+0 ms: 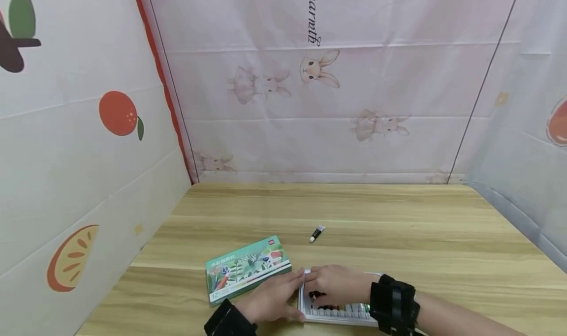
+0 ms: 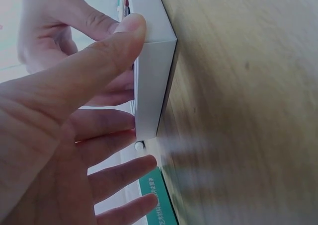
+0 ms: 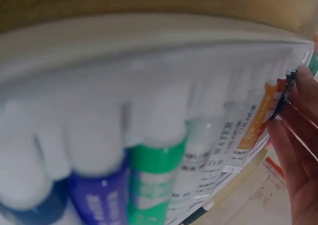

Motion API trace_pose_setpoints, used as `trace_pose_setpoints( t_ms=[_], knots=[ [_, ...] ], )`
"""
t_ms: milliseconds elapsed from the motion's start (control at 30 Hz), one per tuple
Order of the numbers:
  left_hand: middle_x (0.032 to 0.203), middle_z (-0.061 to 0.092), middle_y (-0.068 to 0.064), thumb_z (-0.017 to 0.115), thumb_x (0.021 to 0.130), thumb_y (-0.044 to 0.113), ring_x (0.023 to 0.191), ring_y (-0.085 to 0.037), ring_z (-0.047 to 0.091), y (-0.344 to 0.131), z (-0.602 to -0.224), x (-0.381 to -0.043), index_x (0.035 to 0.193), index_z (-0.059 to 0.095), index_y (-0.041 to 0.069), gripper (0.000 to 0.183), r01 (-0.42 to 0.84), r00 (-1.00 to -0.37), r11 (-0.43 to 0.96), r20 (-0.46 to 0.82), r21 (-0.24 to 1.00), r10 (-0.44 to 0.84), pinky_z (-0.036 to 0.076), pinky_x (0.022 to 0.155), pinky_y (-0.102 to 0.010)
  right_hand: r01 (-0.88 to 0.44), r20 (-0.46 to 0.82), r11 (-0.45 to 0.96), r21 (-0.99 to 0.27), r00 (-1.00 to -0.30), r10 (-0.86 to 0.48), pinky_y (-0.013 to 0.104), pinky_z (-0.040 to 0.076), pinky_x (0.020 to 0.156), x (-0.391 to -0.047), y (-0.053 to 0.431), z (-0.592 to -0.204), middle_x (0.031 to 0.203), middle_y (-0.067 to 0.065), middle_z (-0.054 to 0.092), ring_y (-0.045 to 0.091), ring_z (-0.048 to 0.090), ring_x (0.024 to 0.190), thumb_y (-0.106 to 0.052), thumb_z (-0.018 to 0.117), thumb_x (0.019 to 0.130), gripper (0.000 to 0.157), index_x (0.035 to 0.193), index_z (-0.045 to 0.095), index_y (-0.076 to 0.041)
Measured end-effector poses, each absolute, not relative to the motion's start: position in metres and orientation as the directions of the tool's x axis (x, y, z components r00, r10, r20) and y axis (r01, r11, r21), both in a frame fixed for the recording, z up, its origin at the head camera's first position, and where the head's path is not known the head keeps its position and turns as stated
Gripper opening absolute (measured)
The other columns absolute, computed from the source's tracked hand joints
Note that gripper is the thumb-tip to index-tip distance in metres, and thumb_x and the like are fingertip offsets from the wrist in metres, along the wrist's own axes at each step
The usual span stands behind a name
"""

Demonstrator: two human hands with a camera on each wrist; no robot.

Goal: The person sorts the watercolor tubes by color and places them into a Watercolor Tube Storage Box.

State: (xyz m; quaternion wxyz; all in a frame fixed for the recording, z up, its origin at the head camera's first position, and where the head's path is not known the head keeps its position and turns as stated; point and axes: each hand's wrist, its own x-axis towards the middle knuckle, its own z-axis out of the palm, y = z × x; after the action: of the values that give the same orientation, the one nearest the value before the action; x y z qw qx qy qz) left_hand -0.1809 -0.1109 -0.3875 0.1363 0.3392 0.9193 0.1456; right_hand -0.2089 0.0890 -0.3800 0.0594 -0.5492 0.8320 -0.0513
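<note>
A white tray (image 1: 336, 319) of watercolour paint tubes lies near the front of the table. At its left end is my left hand (image 1: 274, 296), its thumb on the near corner and fingertips against the end wall, fingers fairly straight. My right hand (image 1: 338, 284) reaches over the tray and pinches a dark paint tube (image 3: 284, 97) at that same end. Beside it in the right wrist view lie an orange tube (image 3: 257, 116), a green tube (image 3: 154, 185) and a purple tube (image 3: 99, 195), with white caps. Part of the tray is hidden under the right hand and wrist.
A green illustrated paint box (image 1: 248, 267) lies left of the tray, close to the left hand. Behind the tray, a small black paint tube (image 1: 317, 233) with a white cap lies alone on the wooden table (image 1: 398, 228). Printed cloth walls (image 1: 283, 144) surround the table.
</note>
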Motion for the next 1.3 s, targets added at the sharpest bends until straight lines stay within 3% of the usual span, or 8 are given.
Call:
trace_pose_setpoints(
  t_ms=[200, 333, 433, 600, 900, 1000, 1133, 1300],
  knots=[
    [0.154, 0.039, -0.014, 0.068, 0.077, 0.045, 0.138, -0.025, 0.041, -0.11, -0.39, -0.181, 0.144, 0.038, 0.004, 0.084, 0.574, -0.736, 0.729, -0.157, 0.373, 0.659, 0.042, 0.112, -0.039, -0.837, -0.044, 0.472, -0.277, -0.48, -0.876, 0.021, 0.057, 0.088, -0.215, 0.092, -0.379, 0.118, 0.0, 0.066, 0.005, 0.062, 0.103, -0.025, 0.064, 0.088, 0.028, 0.113, 0.064, -0.014],
    [0.154, 0.04, -0.013, 0.067, 0.077, 0.047, 0.138, -0.024, 0.04, -0.11, -0.391, -0.183, 0.143, 0.041, 0.005, 0.082, 0.574, -0.739, 0.739, -0.166, 0.353, 0.653, 0.042, 0.112, -0.039, -0.834, -0.012, 0.513, -0.202, -0.521, -0.853, 0.017, 0.057, 0.076, -0.218, 0.096, -0.374, 0.099, -0.002, 0.069, 0.003, 0.061, 0.088, -0.018, 0.063, 0.087, 0.019, 0.105, 0.068, -0.014],
    [0.154, 0.04, -0.013, 0.066, 0.078, 0.048, 0.138, -0.024, 0.041, -0.11, -0.391, -0.183, 0.142, 0.042, 0.005, 0.081, 0.577, -0.738, 0.743, -0.174, 0.339, 0.652, 0.042, 0.112, -0.039, -0.871, 0.017, 0.487, -0.068, -0.489, -0.872, 0.017, 0.056, 0.073, -0.217, 0.1, -0.373, 0.094, -0.003, 0.07, 0.005, 0.06, 0.086, -0.017, 0.064, 0.086, 0.018, 0.101, 0.073, -0.015],
    [0.153, 0.041, -0.013, 0.067, 0.078, 0.048, 0.137, -0.024, 0.041, -0.11, -0.39, -0.182, 0.142, 0.042, 0.004, 0.082, 0.574, -0.739, 0.744, -0.176, 0.342, 0.65, 0.042, 0.112, -0.039, -0.891, 0.034, 0.453, 0.026, -0.452, -0.891, 0.016, 0.056, 0.074, -0.216, 0.102, -0.376, 0.097, -0.003, 0.071, 0.005, 0.059, 0.086, -0.018, 0.063, 0.087, 0.02, 0.104, 0.074, -0.017],
    [0.153, 0.041, -0.013, 0.067, 0.078, 0.048, 0.137, -0.024, 0.042, -0.11, -0.388, -0.182, 0.142, 0.043, 0.005, 0.081, 0.567, -0.745, 0.749, -0.175, 0.342, 0.644, 0.043, 0.112, -0.038, -0.9, -0.012, 0.436, 0.017, -0.436, -0.9, 0.011, 0.041, 0.057, -0.222, 0.095, -0.376, 0.085, -0.005, 0.067, 0.002, 0.045, 0.07, -0.017, 0.06, 0.089, 0.018, 0.095, 0.077, -0.015],
    [0.153, 0.041, -0.013, 0.067, 0.078, 0.047, 0.137, -0.024, 0.042, -0.11, -0.387, -0.182, 0.142, 0.043, 0.005, 0.081, 0.568, -0.744, 0.749, -0.174, 0.341, 0.645, 0.043, 0.112, -0.039, -0.905, -0.029, 0.424, 0.024, -0.425, -0.905, 0.012, 0.043, 0.059, -0.222, 0.096, -0.375, 0.087, -0.006, 0.066, 0.003, 0.046, 0.072, -0.019, 0.06, 0.089, 0.019, 0.098, 0.076, -0.016],
    [0.153, 0.041, -0.013, 0.067, 0.077, 0.047, 0.137, -0.024, 0.041, -0.11, -0.388, -0.182, 0.142, 0.043, 0.005, 0.081, 0.568, -0.743, 0.747, -0.176, 0.346, 0.646, 0.042, 0.112, -0.039, -0.905, -0.022, 0.418, 0.074, -0.42, -0.907, 0.017, 0.054, 0.072, -0.219, 0.099, -0.375, 0.096, -0.005, 0.068, 0.004, 0.055, 0.083, -0.022, 0.059, 0.09, 0.021, 0.106, 0.071, -0.019],
    [0.153, 0.041, -0.013, 0.067, 0.078, 0.048, 0.137, -0.024, 0.042, -0.11, -0.389, -0.183, 0.142, 0.042, 0.005, 0.081, 0.578, -0.736, 0.74, -0.17, 0.345, 0.655, 0.043, 0.112, -0.039, -0.937, 0.039, 0.344, 0.061, -0.342, -0.939, 0.017, 0.056, 0.079, -0.217, 0.1, -0.378, 0.104, -0.006, 0.071, 0.004, 0.059, 0.089, -0.03, 0.06, 0.09, 0.022, 0.108, 0.071, -0.023]
  ],
)
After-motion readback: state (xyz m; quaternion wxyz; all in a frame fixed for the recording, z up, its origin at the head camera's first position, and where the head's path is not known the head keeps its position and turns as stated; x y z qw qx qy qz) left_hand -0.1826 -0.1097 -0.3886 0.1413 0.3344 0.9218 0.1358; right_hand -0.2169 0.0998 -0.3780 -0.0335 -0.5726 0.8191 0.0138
